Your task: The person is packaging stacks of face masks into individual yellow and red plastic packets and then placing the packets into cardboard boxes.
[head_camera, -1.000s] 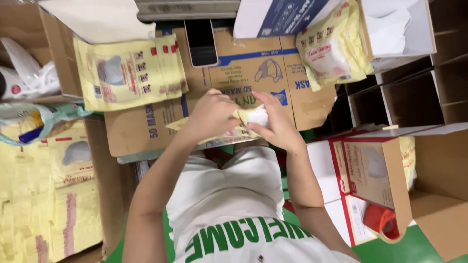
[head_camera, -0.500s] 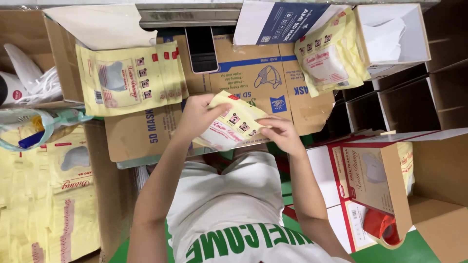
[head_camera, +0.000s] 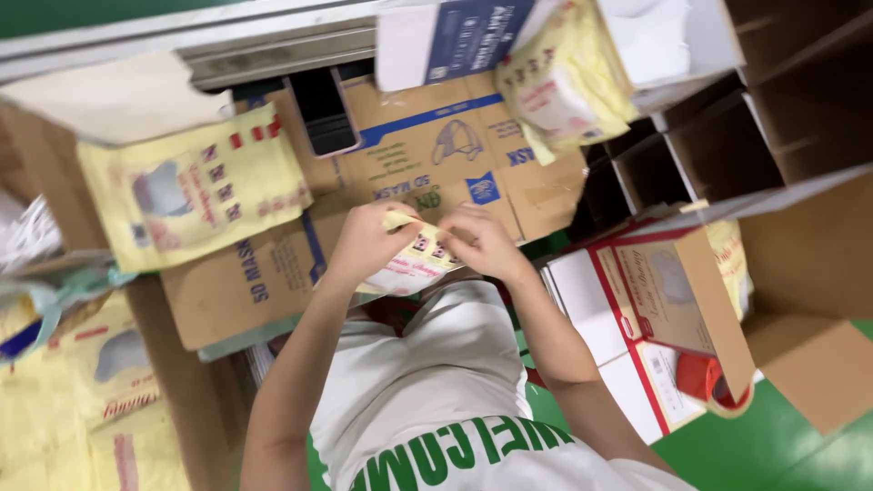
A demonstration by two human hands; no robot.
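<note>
Gripping a yellow packet (head_camera: pixel 414 264) over a flattened cardboard box (head_camera: pixel 409 173), left hand (head_camera: pixel 368 241) and right hand (head_camera: pixel 482 241) pinched on its upper edge; fingertips blurred, packet's lower part hidden behind the wrists.

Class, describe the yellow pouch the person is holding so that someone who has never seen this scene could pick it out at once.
Start at the big brown carton lying flat in front of the person. At its near edge, above the white shirt, the left hand and right hand meet on a small yellow pouch. Other yellow pouches lie loose or sit in boxes; this is the only one gripped in both hands.
</note>
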